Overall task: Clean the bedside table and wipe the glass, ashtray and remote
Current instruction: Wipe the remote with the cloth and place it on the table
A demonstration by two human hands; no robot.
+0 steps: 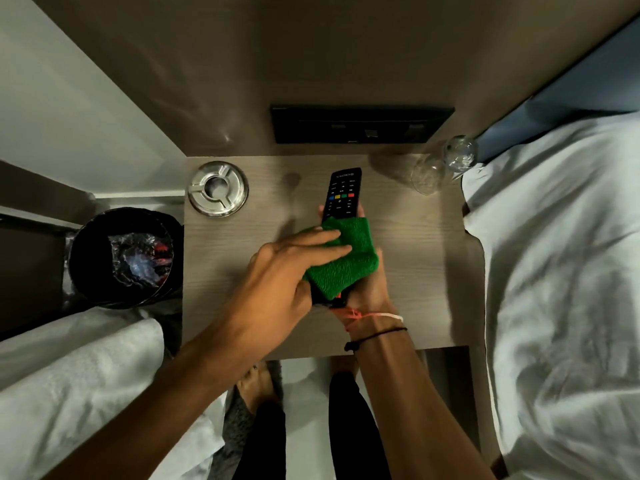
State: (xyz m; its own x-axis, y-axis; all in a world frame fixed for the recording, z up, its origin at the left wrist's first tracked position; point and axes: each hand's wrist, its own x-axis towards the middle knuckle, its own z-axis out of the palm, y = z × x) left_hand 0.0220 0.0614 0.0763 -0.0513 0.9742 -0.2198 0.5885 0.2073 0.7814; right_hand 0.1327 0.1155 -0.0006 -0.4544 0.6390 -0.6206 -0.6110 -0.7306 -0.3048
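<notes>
The remote [342,195] is held above the middle of the table [415,271], button face up, its near end covered by the green cloth [341,263]. It is gripped from beneath by the right hand [369,289], fingertips showing at both sides of the casing. The left hand [277,271] is pressed flat on the cloth, thumb tucked under it, so the cloth is pinched against the remote. The step in hand is judged to be the wiping of the remote.

Risks noted: the remote is supported at one end only, and a firm stroke could lever it out of the grip onto the table. Buttons may be pressed by the cloth. The glass [446,161] lies tilted at the far right corner, just beside the bedding [554,271]; it could be rolled off by a knock.

Containers: the ashtray [218,188], far left on the table, appears empty. The bin [124,258], on the floor beside the table, holds crumpled wrappers.
</notes>
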